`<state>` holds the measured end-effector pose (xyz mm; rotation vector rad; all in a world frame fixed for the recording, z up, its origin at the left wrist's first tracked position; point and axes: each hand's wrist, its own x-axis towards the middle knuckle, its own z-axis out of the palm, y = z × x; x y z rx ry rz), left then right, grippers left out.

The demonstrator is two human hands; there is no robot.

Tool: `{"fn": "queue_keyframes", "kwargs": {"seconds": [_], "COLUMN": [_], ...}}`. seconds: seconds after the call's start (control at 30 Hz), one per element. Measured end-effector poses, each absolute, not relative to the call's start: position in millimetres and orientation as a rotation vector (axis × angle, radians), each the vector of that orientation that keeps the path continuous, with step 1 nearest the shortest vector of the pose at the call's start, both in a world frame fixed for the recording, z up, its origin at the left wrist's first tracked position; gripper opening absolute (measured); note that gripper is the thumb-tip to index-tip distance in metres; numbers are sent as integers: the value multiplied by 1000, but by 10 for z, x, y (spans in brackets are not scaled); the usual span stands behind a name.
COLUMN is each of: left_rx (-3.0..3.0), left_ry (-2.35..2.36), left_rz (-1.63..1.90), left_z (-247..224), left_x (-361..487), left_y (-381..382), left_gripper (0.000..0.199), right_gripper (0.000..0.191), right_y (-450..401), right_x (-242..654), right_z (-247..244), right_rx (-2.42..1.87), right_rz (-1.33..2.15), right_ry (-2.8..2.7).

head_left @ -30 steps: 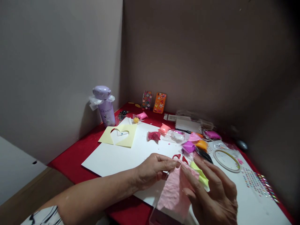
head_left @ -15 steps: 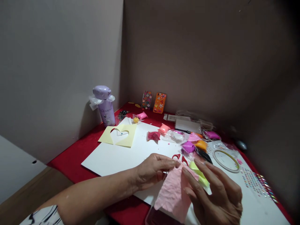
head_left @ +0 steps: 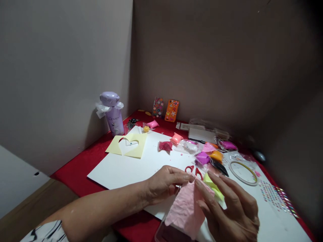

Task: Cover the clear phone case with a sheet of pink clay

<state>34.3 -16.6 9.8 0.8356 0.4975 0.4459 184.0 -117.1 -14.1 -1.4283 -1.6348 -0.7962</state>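
While both hands work low over the surface (head_left: 75, 174), the left hand (head_left: 164, 183) pinches the pink sheet's (head_left: 185, 210) top edge and the right hand (head_left: 230, 210) presses spread fingers on it; beyond lie clay packets (head_left: 203, 157), then a purple bottle (head_left: 113, 114).

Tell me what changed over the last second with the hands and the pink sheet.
Little changed. The right hand slid slightly lower and to the right, fingers spread over the pink sheet, whose lower edge sank a bit toward a clear case at the bottom. The left hand kept pinching the sheet's top corner in the same spot. The yellow heart card, purple bottle and tape ring stayed put.
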Motion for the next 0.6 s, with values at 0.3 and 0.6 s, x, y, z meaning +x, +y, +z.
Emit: {"fn": "queue_keyframes", "kwargs": {"seconds": [0.3,0.6], "left_rx": [825,824], "left_ry": [508,500], "left_rz": [469,463], "left_z": [125,122], "left_x": [343,341], "left_y": [-169,-176], "left_gripper": [23,21], "right_gripper": [25,27], "right_y": [-1193,-1187], "right_x": [1854,1889], "right_z": [-107,-120], "right_rx": [-1394,-1325], "right_rz": [-742,-769], "right_ry": [-1610,-1679]}}
